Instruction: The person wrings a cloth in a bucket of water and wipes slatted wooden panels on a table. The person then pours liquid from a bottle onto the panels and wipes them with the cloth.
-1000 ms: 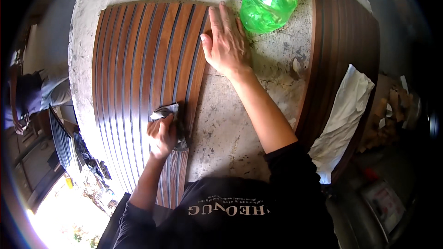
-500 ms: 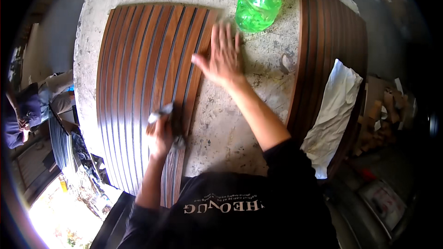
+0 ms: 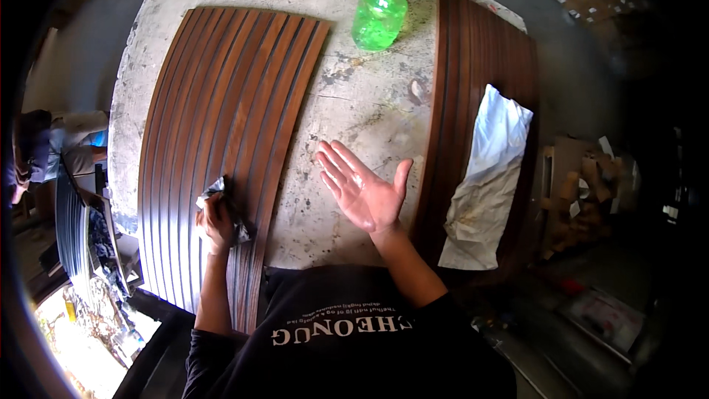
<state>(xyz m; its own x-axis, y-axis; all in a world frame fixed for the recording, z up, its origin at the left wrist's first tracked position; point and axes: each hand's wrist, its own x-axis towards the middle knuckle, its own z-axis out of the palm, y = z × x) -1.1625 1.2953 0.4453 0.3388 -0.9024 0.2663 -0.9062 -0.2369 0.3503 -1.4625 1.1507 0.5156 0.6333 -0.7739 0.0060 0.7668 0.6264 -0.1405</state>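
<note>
A brown slatted wood panel (image 3: 236, 89) with dark grooves lies on the left of the worktable. My left hand (image 3: 215, 225) is closed round a crumpled cloth (image 3: 240, 230), dark grey with pale patches, pressed to the panel's near part. Palm up and fingers spread, my right hand (image 3: 365, 196) hovers over bare tabletop between two panels, holding nothing; its palm looks shiny. On the right lies a second slatted panel (image 3: 461, 66), partly covered by a long white cloth (image 3: 487, 177) with a stained lower half.
The worktable (image 3: 347, 103) has a worn, stained pale top. Toward its far edge stands a clear bottle (image 3: 380, 15) of green liquid with a white cap. More slatted panels (image 3: 70, 229) lean at the left, near another person (image 3: 33, 140). Cardboard scraps (image 3: 580, 192) are piled at the right.
My right hand has left the first panel's right edge, come nearer and turned palm up. My left hand still grips the cloth on the panel. The view has shifted slightly.
</note>
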